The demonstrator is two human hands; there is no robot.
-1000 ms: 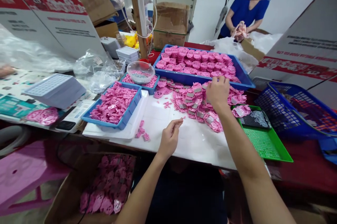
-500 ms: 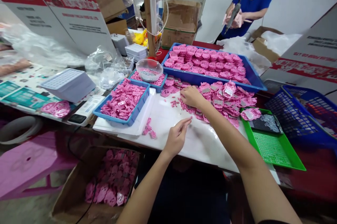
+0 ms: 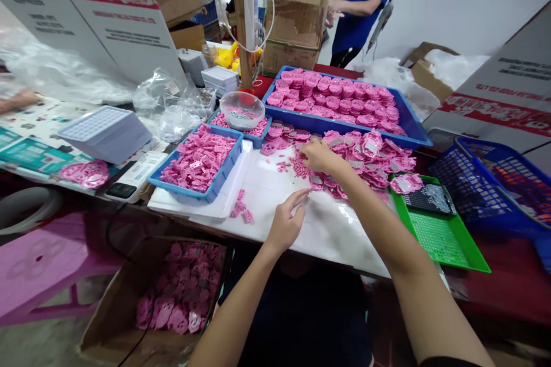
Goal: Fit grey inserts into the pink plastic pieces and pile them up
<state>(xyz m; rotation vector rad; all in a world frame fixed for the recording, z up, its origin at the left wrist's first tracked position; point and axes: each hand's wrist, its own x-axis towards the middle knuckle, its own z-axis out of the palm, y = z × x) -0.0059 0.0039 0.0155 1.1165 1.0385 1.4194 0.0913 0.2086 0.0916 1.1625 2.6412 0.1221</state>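
Your dark red worktop [image 3: 516, 284] carries a white sheet [image 3: 336, 235] in front of you. On that sheet you have a heap of pink pieces [image 3: 365, 167] and some small loose pink parts [image 3: 247, 216]. To the left, a white slab [image 3: 172, 204] lies beneath a blue tray [image 3: 185, 190]. A larger blue tray [image 3: 408, 140] stands behind the heap; a green tray [image 3: 439, 235] and a blue basket [image 3: 467, 197] sit at your right.
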